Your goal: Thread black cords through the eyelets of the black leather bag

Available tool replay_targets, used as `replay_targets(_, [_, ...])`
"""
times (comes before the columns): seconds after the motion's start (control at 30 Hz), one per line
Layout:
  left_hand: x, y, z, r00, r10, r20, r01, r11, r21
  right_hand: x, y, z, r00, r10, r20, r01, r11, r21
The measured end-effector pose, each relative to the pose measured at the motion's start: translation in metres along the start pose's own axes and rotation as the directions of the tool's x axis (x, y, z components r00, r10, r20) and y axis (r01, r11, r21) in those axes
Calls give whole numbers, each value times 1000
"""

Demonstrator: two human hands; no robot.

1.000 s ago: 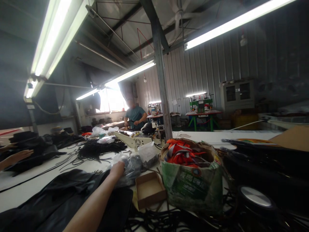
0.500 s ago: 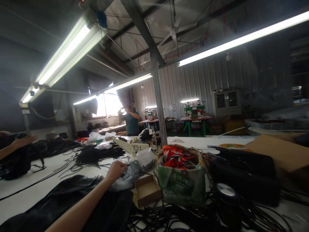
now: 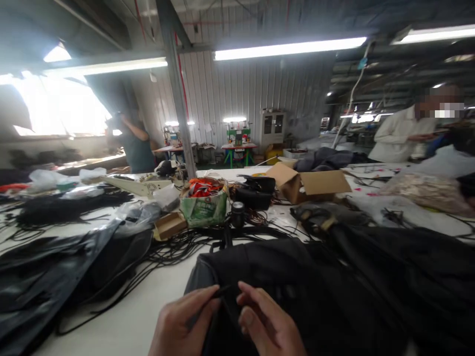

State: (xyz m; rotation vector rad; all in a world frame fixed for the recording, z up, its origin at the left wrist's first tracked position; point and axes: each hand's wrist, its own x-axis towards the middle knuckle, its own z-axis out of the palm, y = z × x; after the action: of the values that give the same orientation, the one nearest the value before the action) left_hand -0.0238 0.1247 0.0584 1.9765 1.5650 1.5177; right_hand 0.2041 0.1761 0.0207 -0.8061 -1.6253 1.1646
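Note:
Both my hands are at the bottom edge, close together over a black fabric piece (image 3: 297,287) that lies on the white table (image 3: 148,306). My left hand (image 3: 185,324) pinches a thin black cord or strip (image 3: 222,291) between thumb and fingers. My right hand (image 3: 269,324) is curled beside it, fingers bent on the same black fabric. What exactly its fingertips grip is hidden against the dark cloth.
Black cords (image 3: 174,247) and dark fabric (image 3: 44,277) spread at left. A small open box (image 3: 168,225), a green bag of orange straps (image 3: 204,202), a dark jar (image 3: 237,213) and a cardboard box (image 3: 308,183) stand behind. A person (image 3: 133,138) stands far left, another (image 3: 404,133) at right.
The view has swung right and down. My left hand has left the plastic bags by the small box and come back near me; both hands now meet on the black fabric.

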Motion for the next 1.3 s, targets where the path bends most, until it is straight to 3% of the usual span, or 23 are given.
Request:
replay_targets(0.1, [-22, 30, 20, 996, -77, 54, 81, 993, -82, 0, -17, 8, 990, 107, 91, -130, 943, 307])
replay_targets(0.2, [-42, 45, 29, 967, -207, 149, 238, 943, -233, -13, -28, 1, 983, 136, 123, -172, 916, 363])
replay_targets(0.3, [-56, 50, 36, 903, -362, 232, 430, 761, -485, -27, -29, -11, 956, 226, 186, -287, 848, 446])
replay_targets(0.4, [-65, 55, 44, 909, -369, 195, 410, 701, -584, -38, -28, -19, 922, 296, 247, -385, 746, 543])
replay_targets(0.5, [-71, 62, 52, 948, -258, 187, 318, 775, -546, -48, -29, -22, 906, 327, 268, -423, 672, 608])
replay_targets(0.63, [-81, 67, 63, 943, -179, 280, 310, 779, -545, -63, -28, -20, 881, 358, 309, -472, 607, 640])
replay_targets(0.7, [-91, 64, 67, 929, -171, 328, 339, 749, -570, -71, -25, -19, 869, 371, 327, -492, 594, 636])
replay_targets(0.8, [-111, 56, 71, 918, -181, 352, 341, 814, -471, -83, -21, -18, 850, 409, 331, -521, 571, 635])
replay_targets(0.93, [-129, 53, 70, 924, -270, 272, 352, 877, -327, -96, -15, -15, 817, 459, 350, -562, 497, 661])
replay_targets(1.1, [-122, 70, 68, 920, -250, 302, 309, 937, -165, -106, -11, -8, 791, 513, 334, -559, 383, 736])
replay_targets(1.2, [-120, 72, 68, 934, -236, 267, 273, 956, -111, -110, -11, -5, 788, 528, 317, -557, 392, 732])
replay_targets(1.3, [-121, 69, 68, 930, -204, 304, 249, 962, -116, -113, -8, -4, 769, 563, 302, -579, 414, 702])
